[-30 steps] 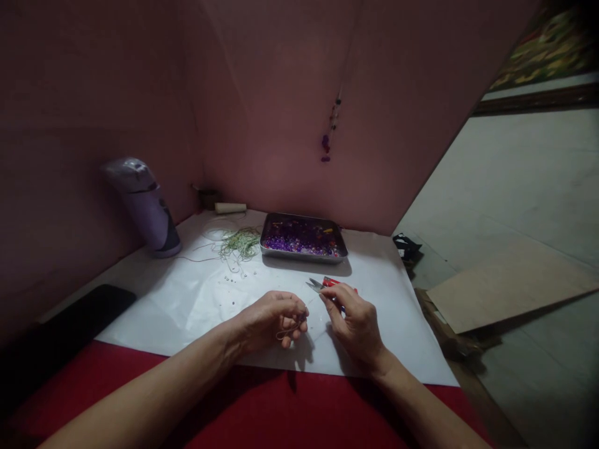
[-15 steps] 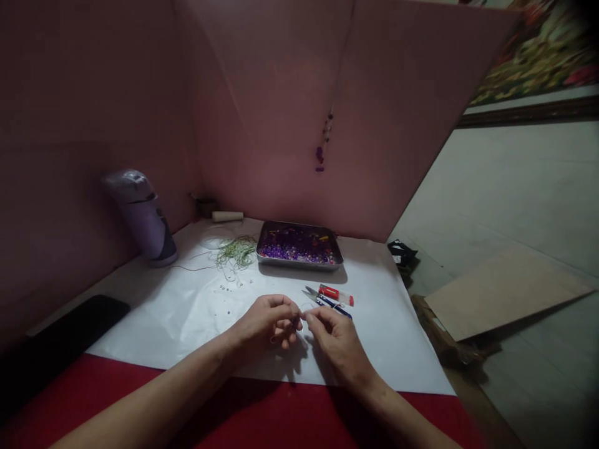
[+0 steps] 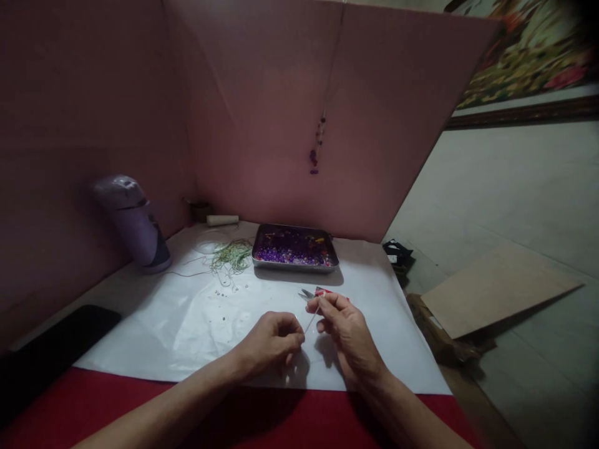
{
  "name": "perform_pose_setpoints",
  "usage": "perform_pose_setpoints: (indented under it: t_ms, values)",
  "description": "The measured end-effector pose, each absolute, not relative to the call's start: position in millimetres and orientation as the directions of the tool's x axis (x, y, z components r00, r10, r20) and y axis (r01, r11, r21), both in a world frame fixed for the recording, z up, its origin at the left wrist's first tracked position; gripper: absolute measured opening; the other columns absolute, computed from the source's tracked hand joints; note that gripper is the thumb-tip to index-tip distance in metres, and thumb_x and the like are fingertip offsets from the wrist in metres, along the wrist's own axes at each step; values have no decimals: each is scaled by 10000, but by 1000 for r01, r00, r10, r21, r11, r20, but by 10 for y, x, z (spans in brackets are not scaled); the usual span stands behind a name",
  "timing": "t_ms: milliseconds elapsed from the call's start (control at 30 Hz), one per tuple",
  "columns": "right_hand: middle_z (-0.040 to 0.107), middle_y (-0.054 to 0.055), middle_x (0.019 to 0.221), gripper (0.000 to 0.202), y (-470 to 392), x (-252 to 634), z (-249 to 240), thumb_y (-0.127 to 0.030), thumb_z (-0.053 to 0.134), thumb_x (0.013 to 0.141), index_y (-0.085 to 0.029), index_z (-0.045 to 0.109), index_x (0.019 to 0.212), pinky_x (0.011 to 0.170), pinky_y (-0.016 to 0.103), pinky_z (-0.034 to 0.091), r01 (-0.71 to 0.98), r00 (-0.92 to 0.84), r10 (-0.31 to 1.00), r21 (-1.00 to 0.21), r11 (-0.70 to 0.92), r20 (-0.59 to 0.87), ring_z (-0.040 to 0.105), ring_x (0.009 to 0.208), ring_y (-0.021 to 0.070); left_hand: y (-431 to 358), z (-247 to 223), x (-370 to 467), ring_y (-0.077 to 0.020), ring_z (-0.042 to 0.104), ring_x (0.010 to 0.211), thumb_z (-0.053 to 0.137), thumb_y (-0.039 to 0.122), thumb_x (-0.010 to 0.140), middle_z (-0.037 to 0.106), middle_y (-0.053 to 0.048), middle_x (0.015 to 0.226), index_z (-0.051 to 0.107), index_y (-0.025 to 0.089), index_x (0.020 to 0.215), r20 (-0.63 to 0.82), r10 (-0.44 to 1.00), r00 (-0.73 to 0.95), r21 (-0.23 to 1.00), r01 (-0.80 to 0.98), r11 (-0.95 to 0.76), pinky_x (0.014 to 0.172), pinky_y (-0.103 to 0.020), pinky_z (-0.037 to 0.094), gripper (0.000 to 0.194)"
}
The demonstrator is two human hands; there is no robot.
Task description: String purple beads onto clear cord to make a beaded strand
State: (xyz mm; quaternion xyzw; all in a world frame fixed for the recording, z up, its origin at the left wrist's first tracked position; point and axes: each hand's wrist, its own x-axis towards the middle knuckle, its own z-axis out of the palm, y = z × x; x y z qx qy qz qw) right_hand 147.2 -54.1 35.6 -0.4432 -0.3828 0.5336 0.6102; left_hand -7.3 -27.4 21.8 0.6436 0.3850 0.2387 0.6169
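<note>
Pink wall [image 3: 262, 81]: rose behind and to the left.
Bench [image 3: 140, 333]: lay under a white sheet, with red along the near edge.
Left forearm [image 3: 187, 399]: slanted in from the lower left, up to a low wrist.
Right forearm [image 3: 416, 402]: angled inward from the lower right.
Purple bottle [image 3: 140, 234]: stood at the far left, near the wall.
Metal tray [image 3: 294, 269]: sat at the back, spread with mostly purple beads [image 3: 285, 249].
Right grip [image 3: 344, 324]: hung slightly farther out than the left, closed by thumb and forefinger on the strand's upper end.
Left grip [image 3: 274, 337]: bent over back-up, with fingers curled under, pinched at the strand's lower end; hid whatever lay inside the curl.
Green thread tangle [image 3: 231, 255]: lay left of the tray.
Scissors [image 3: 307, 295]: showed blades just beyond the right grip.
Thin pale strand [image 3: 312, 320]: ran aslant between both grips, above the sheet.
Loose beads [image 3: 223, 295]: lay scattered beyond and left of the left grip.
</note>
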Motion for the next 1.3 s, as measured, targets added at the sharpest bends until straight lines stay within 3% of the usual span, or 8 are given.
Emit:
perform_pose_setpoints:
  t_ms: [133, 267, 567, 667, 833, 933, 1033, 1300]
  values:
    - [582, -21, 656, 181, -492, 1586, 434, -312, 679, 752, -175, 560, 761, 667, 250, 464, -519, 121, 992, -854, 49, -16, 551, 634, 105, -284, 204, -103, -104, 451, 544, 463, 139, 715, 521, 15, 578, 557, 159, 658, 67, 794, 604, 858, 371, -354, 517, -215, 327, 111]
    - [512, -48, 618, 184, -435, 1670, 438, -283, 706, 723, -176, 560, 761, 503, 197, 414, -551, 186, 982, -829, 94, -13, 428, 492, 64, -290, 147, -123, -121, 457, 595, 425, 75, 718, 544, -21, 670, 537, 171, 680, 251, 702, 666, 600, 462, -653, 564, -239, 323, 153]
    - [493, -41, 560, 222, -413, 1615, 323, -359, 672, 739, -157, 585, 773, 400, 197, 273, -285, 168, 985, -954, 96, 49, 341, 424, 61, -277, 99, -100, -193, 486, 718, 424, 51, 751, 561, -85, 794, 549, 174, 687, 250, 705, 664, 237, 664, -709, 594, -292, 360, 186]
    - [487, -41, 543, 228, -445, 1561, 278, -373, 642, 762, -156, 577, 728, 412, 213, 282, -49, 150, 980, -989, 142, 133, 356, 425, 73, -258, 121, -110, -208, 479, 793, 463, 61, 748, 570, -83, 807, 568, 172, 704, 314, 714, 626, 310, 643, -700, 688, -325, 383, 159]
    - [521, -18, 599, 183, -528, 1505, 245, -308, 555, 836, -170, 583, 719, 558, 239, 396, 319, 24, 942, -896, 310, 335, 490, 569, 123, -232, 255, -149, -195, 491, 833, 473, 160, 821, 583, -59, 844, 593, 192, 865, 372, 820, 435, 708, 439, -554, 762, -331, 391, 131]
    - [542, -4, 629, 161, -571, 1485, 258, -264, 513, 859, -173, 596, 756, 569, 244, 402, 445, -63, 913, -807, 387, 403, 501, 585, 131, -243, 308, -160, -188, 505, 868, 522, 224, 819, 575, -57, 897, 600, 196, 957, 337, 867, 366, 842, 295, -452, 789, -317, 400, 162]
    - [579, 10, 668, 151, -591, 1472, 274, -223, 496, 863, -175, 607, 773, 585, 246, 410, 498, -114, 878, -738, 455, 465, 516, 601, 135, -256, 321, -156, -194, 507, 887, 568, 282, 804, 583, -56, 893, 612, 200, 981, 324, 875, 359, 860, 274, -431, 800, -320, 397, 200]
    - [605, 20, 696, 145, -616, 1458, 252, -199, 467, 874, -176, 601, 822, 572, 238, 410, 512, -175, 858, -700, 498, 483, 538, 610, 136, -256, 349, -142, -193, 485, 781, 563, 257, 804, 580, -38, 712, 620, 200, 703, 438, 821, 367, 744, 364, -560, 750, -324, 359, 130]
